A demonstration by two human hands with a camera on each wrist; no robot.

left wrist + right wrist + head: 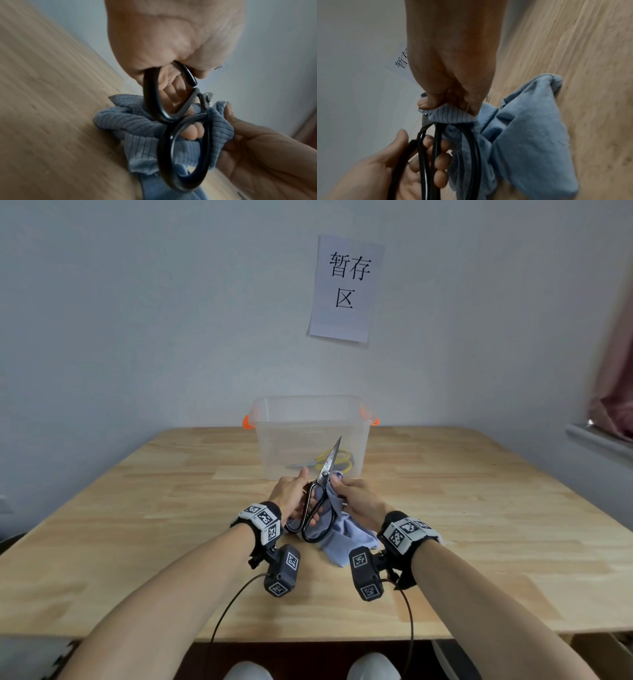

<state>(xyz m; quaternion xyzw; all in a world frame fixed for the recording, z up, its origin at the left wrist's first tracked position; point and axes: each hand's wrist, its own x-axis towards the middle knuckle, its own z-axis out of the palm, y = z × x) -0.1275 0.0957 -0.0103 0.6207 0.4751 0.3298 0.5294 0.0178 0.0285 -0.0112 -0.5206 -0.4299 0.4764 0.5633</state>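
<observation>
The left hand (291, 498) is gripping the scissors (330, 460) by the handles, low over the table (479, 525), while fingers of the right hand (359, 496) are pinching the cloth (346, 534) round the pivot; wiping toward the tip, off the edge, seems safest.

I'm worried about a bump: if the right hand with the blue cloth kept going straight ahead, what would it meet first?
Probably the near wall of the clear plastic box with orange handles, just beyond the right hand; the gap's depth is unclear.

Black wristbands (261, 521) — white coded tags (399, 535)
</observation>
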